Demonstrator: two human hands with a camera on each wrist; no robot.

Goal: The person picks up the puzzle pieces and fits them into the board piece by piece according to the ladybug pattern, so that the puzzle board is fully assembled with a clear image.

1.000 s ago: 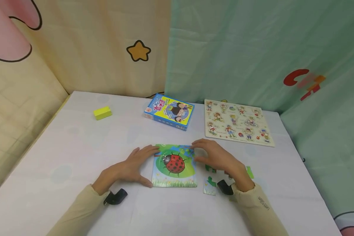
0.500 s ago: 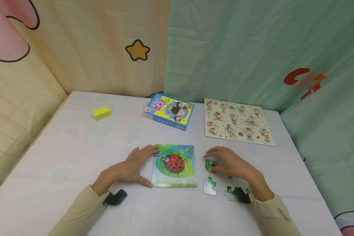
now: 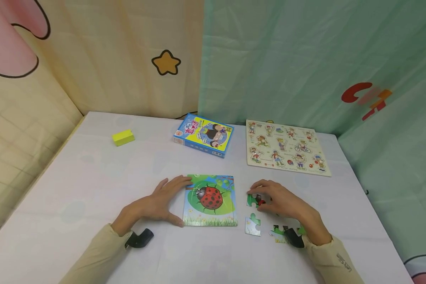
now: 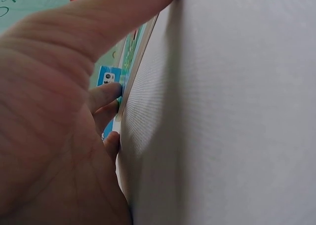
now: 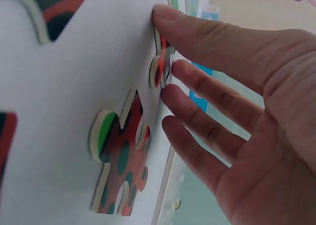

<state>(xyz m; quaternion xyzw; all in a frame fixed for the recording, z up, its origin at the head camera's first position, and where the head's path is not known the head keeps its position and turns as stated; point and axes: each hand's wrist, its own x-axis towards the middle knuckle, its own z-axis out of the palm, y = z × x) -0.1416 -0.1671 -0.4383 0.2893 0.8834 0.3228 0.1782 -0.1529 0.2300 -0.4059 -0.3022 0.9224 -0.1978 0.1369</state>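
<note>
A square ladybug puzzle (image 3: 209, 201) lies flat in the middle of the table. My left hand (image 3: 154, 202) is spread along its left side, fingertips on the upper left corner and thumb at the lower left. To the right, my right hand (image 3: 280, 200) pinches a red and black jigsaw piece (image 5: 160, 62) between thumb and fingers, beside a green piece (image 3: 250, 200). Below it lies a grassy piece (image 3: 252, 225). In the right wrist view a red, dark-spotted piece (image 5: 123, 161) lies below my fingers. The right forearm partly covers more pieces (image 3: 279, 236).
Toward the back stands a blue and yellow box (image 3: 204, 135), with a yellow block (image 3: 123, 137) to its left. A board with printed children figures (image 3: 287, 148) lies at the back right. Curtains (image 3: 269, 59) hang behind the table.
My right hand has left the ladybug puzzle's right edge and moved right to the loose pieces, where red now shows between its fingers. The left hand has stayed in place.
</note>
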